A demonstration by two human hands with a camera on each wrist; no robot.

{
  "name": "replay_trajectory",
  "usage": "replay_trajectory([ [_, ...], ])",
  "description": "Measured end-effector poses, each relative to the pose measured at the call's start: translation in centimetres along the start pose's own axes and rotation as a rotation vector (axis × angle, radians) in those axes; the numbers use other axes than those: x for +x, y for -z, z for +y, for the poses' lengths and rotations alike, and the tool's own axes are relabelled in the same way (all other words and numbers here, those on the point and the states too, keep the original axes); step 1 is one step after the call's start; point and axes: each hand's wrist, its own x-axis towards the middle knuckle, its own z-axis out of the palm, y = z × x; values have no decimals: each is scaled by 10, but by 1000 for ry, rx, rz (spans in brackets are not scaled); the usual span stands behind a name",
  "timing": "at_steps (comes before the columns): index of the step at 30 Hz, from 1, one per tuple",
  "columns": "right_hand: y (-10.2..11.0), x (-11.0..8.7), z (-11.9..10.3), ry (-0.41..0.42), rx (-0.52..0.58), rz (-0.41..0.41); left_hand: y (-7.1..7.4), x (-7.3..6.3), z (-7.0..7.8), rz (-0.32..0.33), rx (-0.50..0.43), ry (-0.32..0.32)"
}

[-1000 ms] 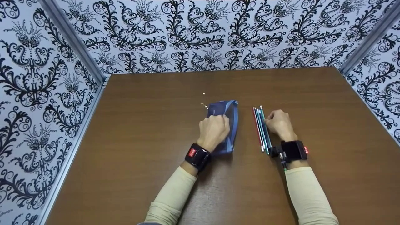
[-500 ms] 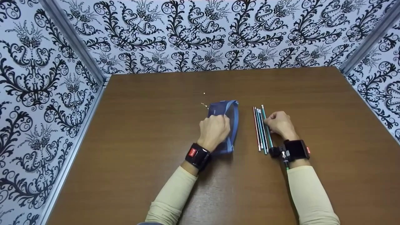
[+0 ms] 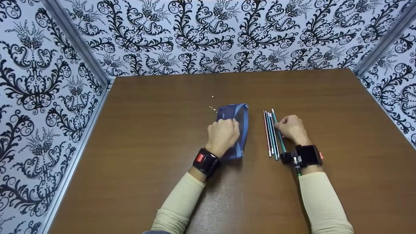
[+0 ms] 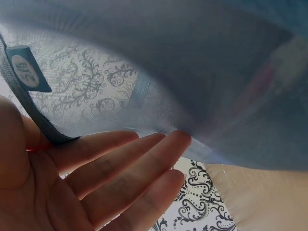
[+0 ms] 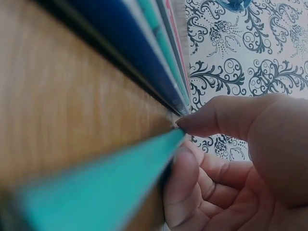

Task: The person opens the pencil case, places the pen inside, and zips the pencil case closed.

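Several pencils (image 3: 272, 135) lie on a brown table (image 3: 156, 130) (patterned walls (image 3: 204, 32) beyond).

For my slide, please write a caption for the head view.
The left hand holds a blue pouch; the right hand pinches a teal pencil beside other pencils.

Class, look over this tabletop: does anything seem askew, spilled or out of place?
Two things. Tiny bright specks show on the table by the blue pouch, perhaps stray scraps, too small to identify. A teal pencil, pinched by the right hand, slants away from the other pencils, which lie nearly parallel.
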Motion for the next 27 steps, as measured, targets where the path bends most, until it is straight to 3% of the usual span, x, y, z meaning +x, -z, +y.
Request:
replay_trajectory([
  [14, 1, 3, 4, 2, 0, 21, 0, 0, 1, 15, 11, 4],
  [27, 11, -1, -1, -53, 95, -117, 0, 1, 0, -26, 12, 21],
])
